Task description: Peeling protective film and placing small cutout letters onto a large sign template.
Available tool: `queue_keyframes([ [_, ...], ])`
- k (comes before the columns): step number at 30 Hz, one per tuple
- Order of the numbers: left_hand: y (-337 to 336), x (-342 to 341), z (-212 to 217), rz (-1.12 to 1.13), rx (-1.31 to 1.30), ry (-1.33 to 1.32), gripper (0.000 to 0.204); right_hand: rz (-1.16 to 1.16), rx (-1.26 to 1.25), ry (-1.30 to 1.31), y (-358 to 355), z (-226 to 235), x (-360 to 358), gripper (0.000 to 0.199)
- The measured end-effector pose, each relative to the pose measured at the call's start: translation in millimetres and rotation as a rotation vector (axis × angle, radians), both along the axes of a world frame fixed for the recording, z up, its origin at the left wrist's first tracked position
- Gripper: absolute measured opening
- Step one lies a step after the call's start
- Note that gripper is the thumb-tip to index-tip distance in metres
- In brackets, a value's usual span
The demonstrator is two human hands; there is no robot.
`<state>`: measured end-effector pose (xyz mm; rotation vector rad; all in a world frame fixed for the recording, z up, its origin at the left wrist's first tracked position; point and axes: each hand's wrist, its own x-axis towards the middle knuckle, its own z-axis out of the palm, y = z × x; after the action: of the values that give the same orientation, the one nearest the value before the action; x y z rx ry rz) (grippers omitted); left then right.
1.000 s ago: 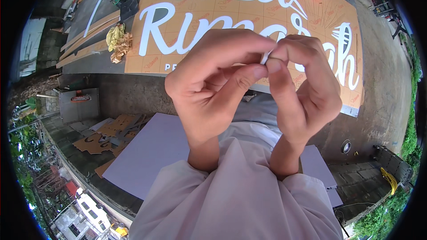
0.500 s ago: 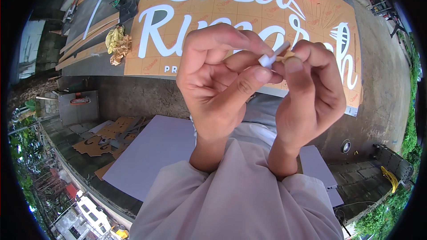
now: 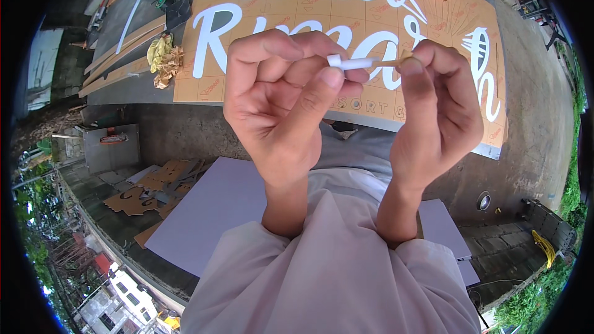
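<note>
Small white strip (image 3: 357, 62) held up near the camera, pinched at each end: left hand (image 3: 291, 102) and right hand (image 3: 436, 108) clamped on it, slightly apart. Below: orange sign board (image 3: 346, 18) with white lettering on concrete ground (image 3: 532, 136), lavender sheet (image 3: 210, 210) nearer.

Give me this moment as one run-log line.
left hand: pinches white strip | right hand: pinches strip's other end | below: orange sign board
</note>
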<state>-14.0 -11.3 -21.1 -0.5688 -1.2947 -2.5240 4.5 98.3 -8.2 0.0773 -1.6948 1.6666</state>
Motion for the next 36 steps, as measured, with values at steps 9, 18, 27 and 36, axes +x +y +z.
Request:
queue_keyframes([
  [9, -52, -17, -31, 0.298, -0.182, -0.123, 0.018, -0.175, -0.082, -0.142, 61, -18, -12, 0.015],
  [18, -145, -72, -222, -0.064, -1.081, -0.424, 0.019, 0.446, -0.607, -0.502, 148, -137, 43, 0.01],
  [27, -131, -65, -251, -0.103, -1.28, -0.352, 0.016, -0.264, -0.537, -1.13, 184, -315, 215, 0.016],
  [36, -119, -64, -251, -0.007, -1.355, -0.204, 0.014, -0.251, -0.164, -1.314, 163, -362, 256, 0.018],
])
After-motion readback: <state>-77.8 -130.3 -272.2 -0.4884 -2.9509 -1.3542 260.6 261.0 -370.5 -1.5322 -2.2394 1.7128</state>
